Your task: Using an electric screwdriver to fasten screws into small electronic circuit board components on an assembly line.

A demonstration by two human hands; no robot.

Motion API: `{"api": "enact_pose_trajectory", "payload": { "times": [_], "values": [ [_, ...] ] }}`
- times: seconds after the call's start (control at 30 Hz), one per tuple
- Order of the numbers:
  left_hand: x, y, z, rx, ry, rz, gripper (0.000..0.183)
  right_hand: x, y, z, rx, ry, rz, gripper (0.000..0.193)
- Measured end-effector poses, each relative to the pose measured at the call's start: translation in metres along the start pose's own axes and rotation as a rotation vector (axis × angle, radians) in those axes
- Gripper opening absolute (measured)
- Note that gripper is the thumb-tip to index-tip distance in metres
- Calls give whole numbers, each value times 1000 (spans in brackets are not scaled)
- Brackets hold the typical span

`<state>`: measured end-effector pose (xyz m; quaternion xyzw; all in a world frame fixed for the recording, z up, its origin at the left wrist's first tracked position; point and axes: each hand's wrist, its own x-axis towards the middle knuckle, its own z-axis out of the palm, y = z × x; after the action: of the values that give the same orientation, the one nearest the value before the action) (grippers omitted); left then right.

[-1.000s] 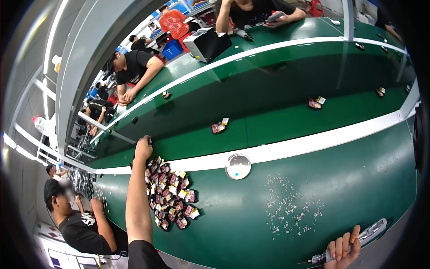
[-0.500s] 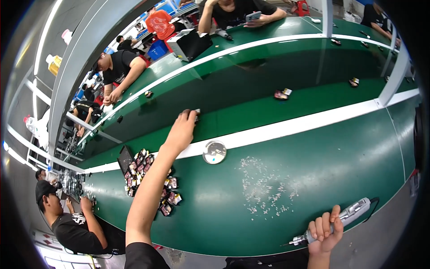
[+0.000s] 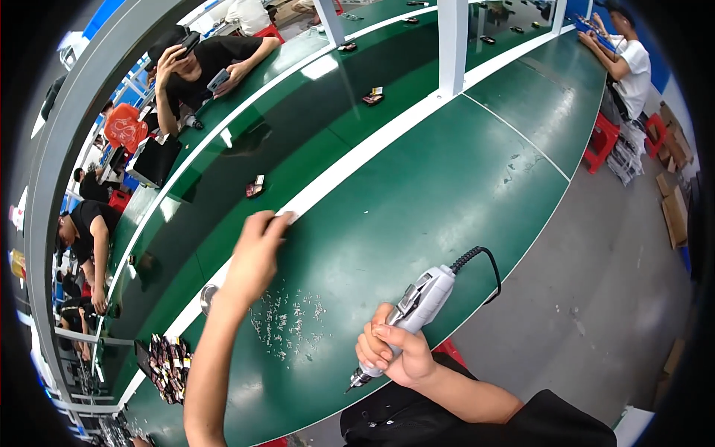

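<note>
My right hand (image 3: pixel 393 349) is wrapped round a grey electric screwdriver (image 3: pixel 421 299), its bit end pointing down and left near the table's front edge. A ribbed black cable leaves its upper end. Over the white rail (image 3: pixel 344 173), my left hand (image 3: pixel 259 249) is raised with fingers bent and drawn together. Anything in its fingertips is hidden or too small to name. Beyond those fingers, a small dark part with a pale label (image 3: pixel 255 186) lies on the green belt (image 3: pixel 216 220). Below the left hand, many tiny pale pieces (image 3: pixel 287 324) are scattered on the green table (image 3: pixel 417 201).
A heap of small dark labelled parts (image 3: pixel 170 366) lies at the left. The round dish (image 3: pixel 209 298) shows partly beside my left forearm. A grey upright post (image 3: pixel 452 48) stands on the rail. Several people sit across and along the line; one holds a phone (image 3: pixel 218 80).
The view has swung to the right. My left hand has moved right along the rail, past the dish. My right hand keeps its grip on the screwdriver, which now stands more upright.
</note>
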<state>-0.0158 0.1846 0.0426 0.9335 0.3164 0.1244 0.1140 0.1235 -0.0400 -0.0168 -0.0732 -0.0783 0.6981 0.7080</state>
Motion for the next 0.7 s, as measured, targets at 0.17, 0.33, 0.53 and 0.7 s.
{"api": "enact_pose_trajectory", "payload": {
  "times": [0.17,0.33,0.53,0.7],
  "values": [
    [67,84,62,104,66,323,54,3,6,1,23,-28,66,5],
    [88,91,53,94,160,212,53,1,2,-2,15,-26,48,3],
    [75,-43,13,528,340,-493,48,5,3,-2,0,-39,59,2],
    [70,-84,19,399,129,-727,53,4,-1,-4,5,-57,57,1]
  ]
}}
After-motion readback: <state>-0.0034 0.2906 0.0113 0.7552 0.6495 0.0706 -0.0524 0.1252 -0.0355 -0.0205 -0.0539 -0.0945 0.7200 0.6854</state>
